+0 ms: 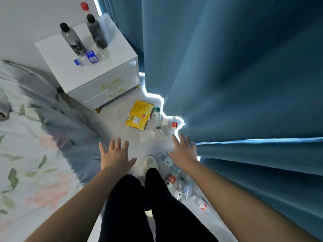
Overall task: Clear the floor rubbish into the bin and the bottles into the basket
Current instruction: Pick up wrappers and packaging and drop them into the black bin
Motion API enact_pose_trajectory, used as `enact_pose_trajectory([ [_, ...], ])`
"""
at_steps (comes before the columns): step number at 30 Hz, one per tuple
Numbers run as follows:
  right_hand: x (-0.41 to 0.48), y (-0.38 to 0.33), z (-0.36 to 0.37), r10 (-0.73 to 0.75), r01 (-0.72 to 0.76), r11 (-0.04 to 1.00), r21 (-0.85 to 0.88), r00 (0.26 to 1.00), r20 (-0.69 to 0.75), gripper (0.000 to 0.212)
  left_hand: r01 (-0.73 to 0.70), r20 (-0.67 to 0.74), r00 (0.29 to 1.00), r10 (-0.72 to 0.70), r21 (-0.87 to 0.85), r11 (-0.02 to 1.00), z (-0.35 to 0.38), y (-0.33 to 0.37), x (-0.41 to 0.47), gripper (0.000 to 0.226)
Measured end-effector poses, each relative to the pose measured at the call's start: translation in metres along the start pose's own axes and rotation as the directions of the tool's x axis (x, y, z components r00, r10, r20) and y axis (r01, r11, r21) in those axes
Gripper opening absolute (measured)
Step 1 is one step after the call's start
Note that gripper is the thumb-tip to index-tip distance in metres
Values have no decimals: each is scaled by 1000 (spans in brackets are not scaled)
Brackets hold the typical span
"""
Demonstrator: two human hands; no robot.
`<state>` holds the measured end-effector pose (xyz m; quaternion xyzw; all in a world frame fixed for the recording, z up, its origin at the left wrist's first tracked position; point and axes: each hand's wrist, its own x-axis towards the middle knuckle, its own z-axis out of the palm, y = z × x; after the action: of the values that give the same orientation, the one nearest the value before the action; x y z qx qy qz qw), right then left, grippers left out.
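Observation:
A yellow flattened package (139,115) lies on the pale floor ahead. Beside it are a green-labelled clear bottle (157,115), a red-labelled bottle (174,124) and a clear plastic wrapper (147,136). Several more empty bottles (181,186) lie along the curtain by my right leg. My left hand (116,155) hovers over the floor with fingers spread, holding nothing. My right hand (182,151) is also spread and empty, just short of the red-labelled bottle. No bin or basket is in view.
A white nightstand (97,75) stands ahead on the left with two dark bottles (83,37) and a small blue-capped bottle (85,59) on top. A bed with floral bedding (29,145) fills the left. Blue curtains (236,84) hang along the right, leaving a narrow floor strip.

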<state>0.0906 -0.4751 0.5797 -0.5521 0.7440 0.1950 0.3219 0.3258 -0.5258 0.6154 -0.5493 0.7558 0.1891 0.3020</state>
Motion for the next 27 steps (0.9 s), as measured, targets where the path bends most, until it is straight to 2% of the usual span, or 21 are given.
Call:
enact_pose_trajectory([
  [5,115,-22,32,89,-99,989,106,991,97,73,-40,79,996,37,28,999,46,-17,118,79],
  [12,306,-27,159,179,-202,969,143,970,162,77,-144,145,981,128,110,983,172,-18,339,77],
  [15,374,-18,207,227,-254,946,200,963,147,72,-228,109,971,212,177,957,218,-8,411,79],
  [19,445,3,254,268,-284,905,317,959,96,69,-428,142,904,403,273,862,276,20,470,75],
  [23,506,28,283,290,-263,886,383,957,-14,55,-455,122,891,438,244,857,329,45,514,76],
  [27,558,46,302,285,-234,893,384,955,-81,57,-479,105,877,468,222,849,374,61,543,82],
])
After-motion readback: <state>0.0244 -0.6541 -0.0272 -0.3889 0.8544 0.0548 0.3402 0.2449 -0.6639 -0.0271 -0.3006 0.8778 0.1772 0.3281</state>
